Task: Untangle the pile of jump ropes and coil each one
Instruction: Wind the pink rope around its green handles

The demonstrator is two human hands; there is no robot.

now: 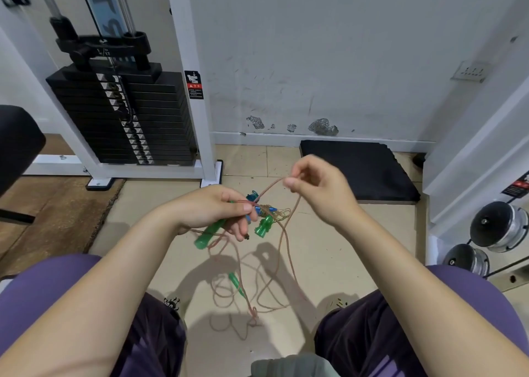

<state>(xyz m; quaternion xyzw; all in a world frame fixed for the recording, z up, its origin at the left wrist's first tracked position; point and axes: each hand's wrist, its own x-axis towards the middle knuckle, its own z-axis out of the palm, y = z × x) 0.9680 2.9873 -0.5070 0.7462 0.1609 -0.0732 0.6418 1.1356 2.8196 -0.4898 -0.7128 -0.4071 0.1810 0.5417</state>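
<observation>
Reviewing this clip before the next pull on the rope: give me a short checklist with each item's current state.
1. Left hand holds the tangle and a green handle: ok.
2. Right hand pinches one pink strand: ok.
3. Pinched strand free of the knot: not ok.
4. Which handle this strand ends in: cannot tell.
5. Loops hang loose below: ok.
6. Any rope coiled: not ok.

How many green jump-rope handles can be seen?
3: a green handle in the left hand, a second dangling beside the knot, a third hanging lower among loops. Others may be hidden.
</observation>
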